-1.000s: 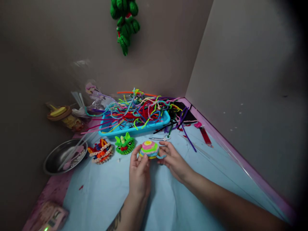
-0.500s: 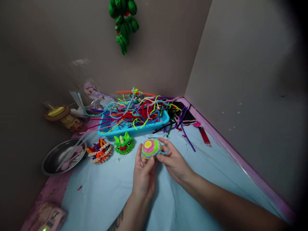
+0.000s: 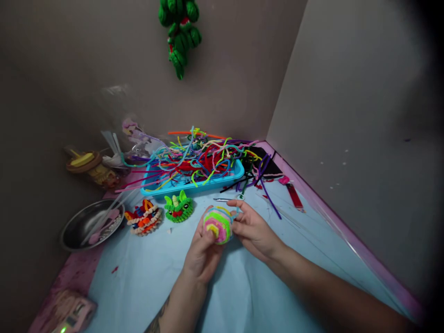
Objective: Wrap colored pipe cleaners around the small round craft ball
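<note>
A small dome of coiled pipe cleaners [image 3: 222, 222], ringed in yellow, pink, green and blue, sits in my left hand [image 3: 203, 252]. The thumb presses on its yellow centre, and the other fingers are mostly hidden behind it. At the dome's right side, my right hand [image 3: 255, 231] pinches a light blue pipe cleaner [image 3: 236, 212] that loops out from the edge. Just beyond the hands lies a slim metal tool [image 3: 222, 200], perhaps tweezers. To the left stand a green pipe-cleaner animal head [image 3: 179, 207] and an orange and cream one [image 3: 144, 219].
A blue tray [image 3: 187, 188] heaped with loose pipe cleaners [image 3: 208, 157] stands at the back. On the left are a metal bowl [image 3: 69, 236] and a pink device [image 3: 74, 314] with a green light. A red strip [image 3: 294, 196] lies right; green pieces [image 3: 180, 41] hang on the wall.
My left hand has tilted the dome, so its yellow centre has turned down and left, and the thumb now covers part of it. My right hand stays at the light blue end.
</note>
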A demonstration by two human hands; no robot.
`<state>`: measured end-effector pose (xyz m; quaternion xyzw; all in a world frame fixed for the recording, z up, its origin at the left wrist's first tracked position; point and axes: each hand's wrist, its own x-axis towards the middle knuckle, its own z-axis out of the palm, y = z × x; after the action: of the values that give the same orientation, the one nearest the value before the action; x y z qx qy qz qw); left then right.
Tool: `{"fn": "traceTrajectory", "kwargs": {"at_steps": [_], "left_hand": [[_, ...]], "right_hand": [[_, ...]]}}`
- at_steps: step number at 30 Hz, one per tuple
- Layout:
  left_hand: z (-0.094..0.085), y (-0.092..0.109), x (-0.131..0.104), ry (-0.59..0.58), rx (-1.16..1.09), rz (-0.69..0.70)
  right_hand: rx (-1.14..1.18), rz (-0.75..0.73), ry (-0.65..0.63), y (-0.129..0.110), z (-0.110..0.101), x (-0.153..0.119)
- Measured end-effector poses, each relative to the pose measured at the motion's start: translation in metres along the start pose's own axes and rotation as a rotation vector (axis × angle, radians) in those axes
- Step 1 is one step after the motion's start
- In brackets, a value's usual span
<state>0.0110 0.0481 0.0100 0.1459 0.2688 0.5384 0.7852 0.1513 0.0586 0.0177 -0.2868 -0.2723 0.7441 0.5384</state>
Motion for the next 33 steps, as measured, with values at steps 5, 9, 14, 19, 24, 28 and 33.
{"fn": "traceTrajectory", "kwargs": {"at_steps": [5,9,14,19,24,28,33], "left_hand": [[0.0,-0.003,0.001,-0.039,0.071,0.048],[-0.001,-0.002,0.001,-0.035,0.119,0.055],[0.001,-0.001,0.0,-0.014,0.14,0.018],[0.003,0.001,0.0,-0.018,0.159,0.031],[0.002,0.003,0.0,-0.029,0.179,0.039],[0.002,0.004,0.0,0.007,0.137,0.024],[-0.001,0.007,0.0,0.049,0.072,-0.058]], "right_hand": [[0.16,-0.004,0.098,0.004,0.005,-0.001],[0.223,0.058,0.154,0.007,0.004,-0.001],[0.261,0.101,0.163,0.008,0.003,-0.001],[0.245,0.067,0.206,0.008,0.005,0.0],[0.17,0.009,0.208,0.007,0.002,-0.001],[0.088,0.001,0.16,0.002,0.002,-0.001],[0.038,0.035,0.146,-0.002,0.001,0.002]]}}
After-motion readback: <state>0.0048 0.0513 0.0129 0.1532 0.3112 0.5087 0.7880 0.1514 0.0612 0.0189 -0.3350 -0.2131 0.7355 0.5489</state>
